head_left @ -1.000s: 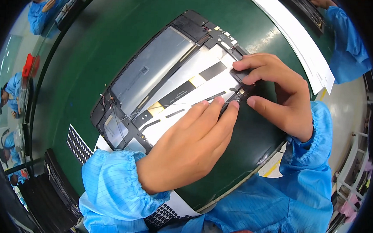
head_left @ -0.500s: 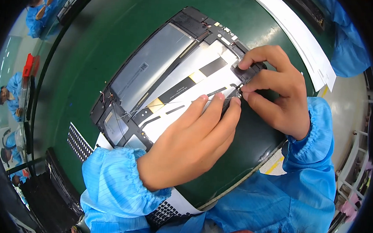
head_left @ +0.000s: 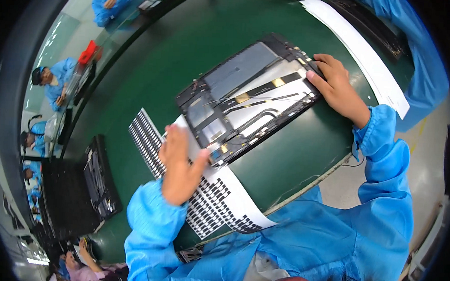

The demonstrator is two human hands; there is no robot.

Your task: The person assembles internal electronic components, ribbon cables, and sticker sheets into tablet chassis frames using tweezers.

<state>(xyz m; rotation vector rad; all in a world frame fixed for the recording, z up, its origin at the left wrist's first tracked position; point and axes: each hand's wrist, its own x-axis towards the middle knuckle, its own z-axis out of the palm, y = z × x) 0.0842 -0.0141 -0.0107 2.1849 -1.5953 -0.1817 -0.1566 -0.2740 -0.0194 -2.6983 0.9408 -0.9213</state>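
Note:
An opened tablet (head_left: 272, 100) lies tilted across the green table, its inside facing up. It shows a grey battery panel, white and black strips, and thin wires. My right hand (head_left: 340, 90) grips its right end, thumb on top and fingers around the far corner. My left hand (head_left: 179, 166), somewhat blurred, is above a white sheet of black stickers (head_left: 209, 210) near the tablet's left end. Its thumb stands apart from the fingers, and nothing shows in it. The thumb is close to the tablet's near left corner; I cannot tell whether it touches.
White paper sheets (head_left: 359, 51) lie along the table's far right side. A black tray (head_left: 100, 178) with dark parts stands at the left. Other people in blue coats sit beyond the table's left edge. A blue sleeve (head_left: 424, 64) reaches in at the upper right.
My left hand has left the tablet's near edge and moved left over the sticker sheet. My right hand has shifted from pinching near the edge to gripping the end. The view has turned.

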